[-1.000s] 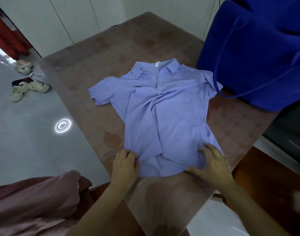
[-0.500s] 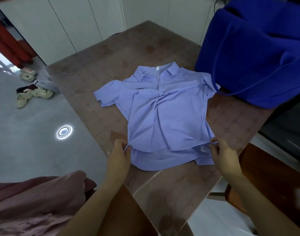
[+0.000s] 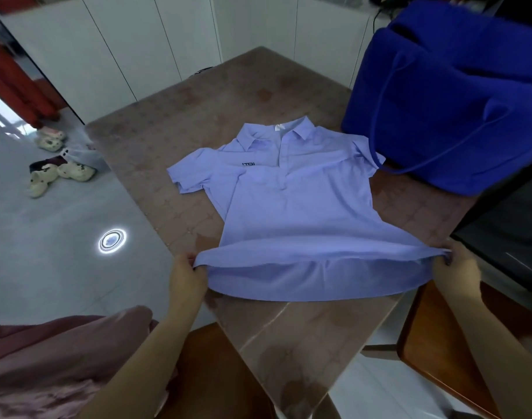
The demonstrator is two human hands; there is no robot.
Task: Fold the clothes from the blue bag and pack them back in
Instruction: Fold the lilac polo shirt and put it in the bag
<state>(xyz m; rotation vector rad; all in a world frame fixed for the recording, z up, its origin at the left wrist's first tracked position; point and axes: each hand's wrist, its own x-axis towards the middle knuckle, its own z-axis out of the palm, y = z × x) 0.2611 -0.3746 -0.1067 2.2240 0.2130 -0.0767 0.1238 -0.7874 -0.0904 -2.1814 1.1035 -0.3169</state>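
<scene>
The left hand [image 3: 187,275] and right hand [image 3: 456,267] pinch the shirt [image 3: 295,207] hem, spread wide; tug evenly away from the bag [image 3: 455,101], then lay flat.

Both hands, left [image 3: 187,275] and right [image 3: 456,267], pinch the shirt [image 3: 295,213] hem (pulled taut) above the table [image 3: 222,95].

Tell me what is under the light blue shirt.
The shirt lies on the brown table. The left hand and right hand pinch its front hem up, showing only the shirt's back layer beneath. Whatever else the cloth covers cannot be seen.
</scene>
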